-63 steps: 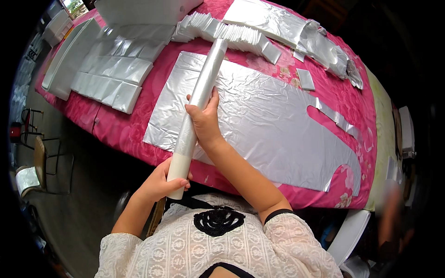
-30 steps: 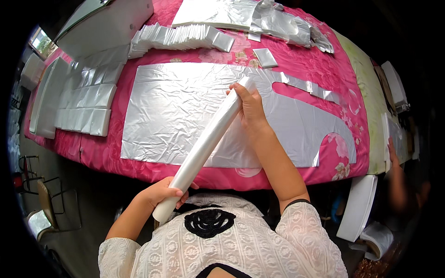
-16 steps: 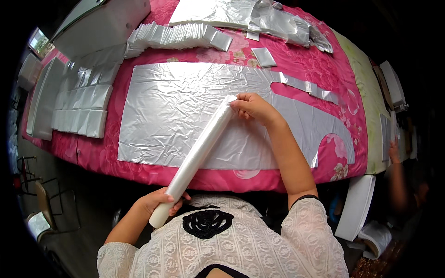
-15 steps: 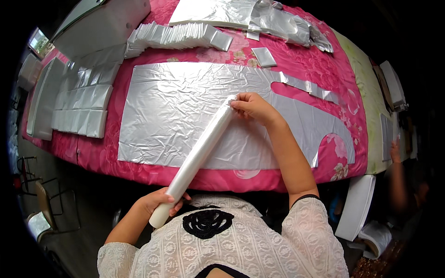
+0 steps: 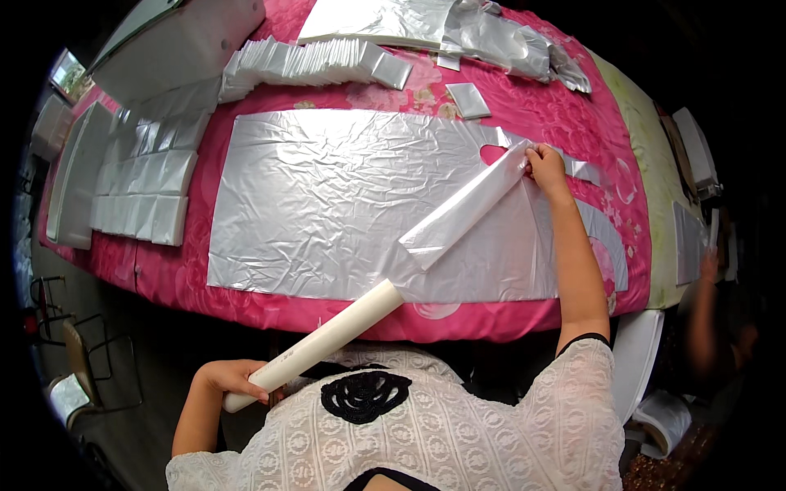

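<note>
My left hand [image 5: 235,378] is wrapped round the lower end of a bare white tube [image 5: 332,337], which slants up toward the table's near edge. Pinched in my right hand [image 5: 544,166] is one end of a flattened strip of silvery plastic film [image 5: 467,206], its other end lying slack near the tube's tip but apart from it. Beneath the strip a large apron-shaped sheet of plastic film [image 5: 303,196] lies spread out, with wrinkles, a cut-out and straps toward the right. What the fingertips of my left hand do behind the tube is hidden.
A pink flowered cloth [image 5: 565,106] covers the table. Folded film packets stand in a long row [image 5: 311,64] and in a block [image 5: 143,196] at the left, beside white boxes [image 5: 180,53]. More film [image 5: 385,20] lies at the back. Another person's arm [image 5: 702,319] shows at right.
The film strip has come off the tube, drawn up and right by my right hand. My left hand has moved down and left with the tube, now bare.
</note>
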Demonstrator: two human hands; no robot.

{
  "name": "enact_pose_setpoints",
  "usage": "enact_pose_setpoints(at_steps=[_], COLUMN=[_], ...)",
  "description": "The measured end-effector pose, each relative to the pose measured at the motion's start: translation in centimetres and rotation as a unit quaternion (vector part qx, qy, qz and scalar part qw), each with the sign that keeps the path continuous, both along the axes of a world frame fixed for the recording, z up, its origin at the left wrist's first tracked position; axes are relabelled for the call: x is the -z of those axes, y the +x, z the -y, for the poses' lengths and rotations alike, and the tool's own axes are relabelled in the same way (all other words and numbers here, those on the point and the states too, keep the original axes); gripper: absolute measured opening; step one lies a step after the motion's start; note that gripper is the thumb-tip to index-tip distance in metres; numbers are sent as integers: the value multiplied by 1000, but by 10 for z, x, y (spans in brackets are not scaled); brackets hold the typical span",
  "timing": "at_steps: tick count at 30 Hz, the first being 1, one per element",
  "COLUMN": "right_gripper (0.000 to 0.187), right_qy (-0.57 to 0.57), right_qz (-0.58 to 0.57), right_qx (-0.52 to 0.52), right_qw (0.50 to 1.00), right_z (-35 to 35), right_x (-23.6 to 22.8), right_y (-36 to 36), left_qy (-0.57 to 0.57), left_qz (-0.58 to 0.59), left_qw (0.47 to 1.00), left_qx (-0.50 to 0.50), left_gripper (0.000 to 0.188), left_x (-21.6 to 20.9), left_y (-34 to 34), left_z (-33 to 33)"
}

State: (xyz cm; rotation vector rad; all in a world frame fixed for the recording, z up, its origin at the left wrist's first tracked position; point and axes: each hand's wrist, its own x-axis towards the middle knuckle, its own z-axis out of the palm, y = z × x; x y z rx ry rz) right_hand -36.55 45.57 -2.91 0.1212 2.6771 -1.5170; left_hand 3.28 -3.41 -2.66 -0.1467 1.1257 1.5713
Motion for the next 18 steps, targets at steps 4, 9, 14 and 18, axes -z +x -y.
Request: enact_pose_setpoints(at_steps=[4, 9, 14, 18], right_gripper=[17, 18, 18, 18], right_qy=[-6, -23, 8, 42], right_qz=[-24, -23, -32, -22], right_qx=[-50, -128, -217, -243], right_qw=[998, 991, 976, 969], right_z=[19, 85, 127, 129], right_x=[6, -8, -8, -8], right_y=[8, 25, 36, 34], left_qy=[-97, -327, -443, -265], left_qz=[-129, -454, -642, -814], left_qw=[985, 807, 605, 517], left_qx=[69, 189, 163, 9], left_gripper=[42, 48, 39, 37], left_x=[-28, -68, -66, -36], left_y=[-43, -130, -168, -166], left_z=[-14, -64, -102, -129])
